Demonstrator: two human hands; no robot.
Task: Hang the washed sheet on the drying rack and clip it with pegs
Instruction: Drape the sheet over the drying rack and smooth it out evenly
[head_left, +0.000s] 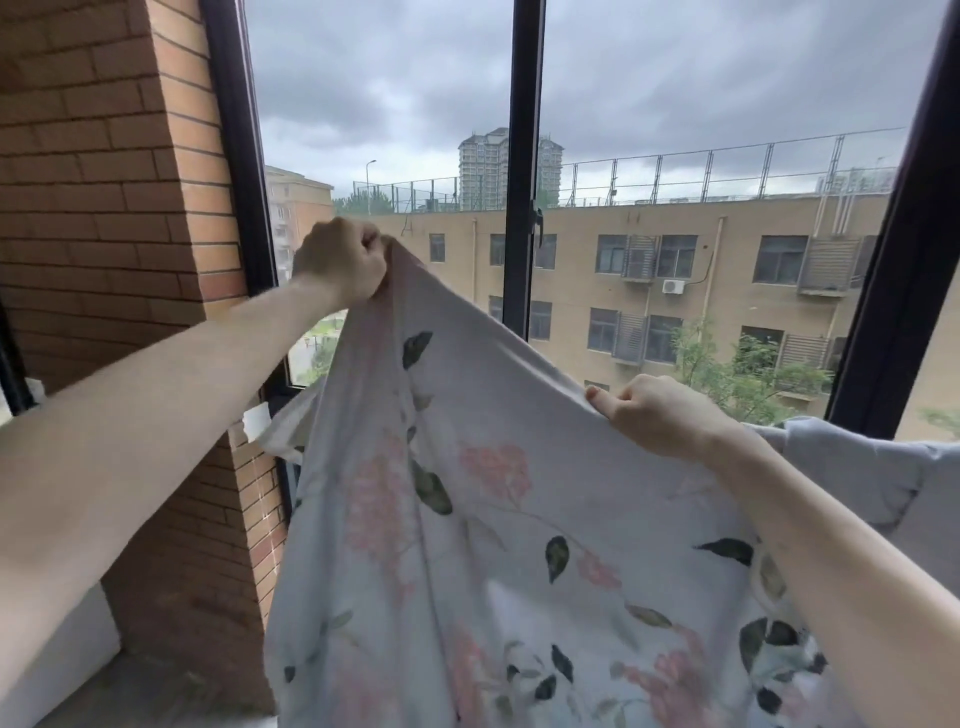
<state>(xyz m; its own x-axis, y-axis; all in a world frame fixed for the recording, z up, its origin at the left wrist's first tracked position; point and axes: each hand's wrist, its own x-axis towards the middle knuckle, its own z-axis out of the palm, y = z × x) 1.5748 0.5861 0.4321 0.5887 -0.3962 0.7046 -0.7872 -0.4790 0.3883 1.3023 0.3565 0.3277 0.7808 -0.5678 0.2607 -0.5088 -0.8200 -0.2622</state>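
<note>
The washed sheet (509, 545) is pale blue-white with pink flowers and dark leaves. It hangs spread in front of me between both hands. My left hand (340, 260) is raised high and closed in a fist on the sheet's upper corner. My right hand (660, 415) is lower and to the right, pinching the sheet's top edge between thumb and fingers. More of the sheet bunches behind my right forearm at the right edge. No drying rack or pegs are in view.
A tall window with dark frames (522, 171) stands straight ahead, with buildings and grey sky outside. A brick pillar (119, 182) rises on the left. A white ledge (62, 660) lies at the lower left.
</note>
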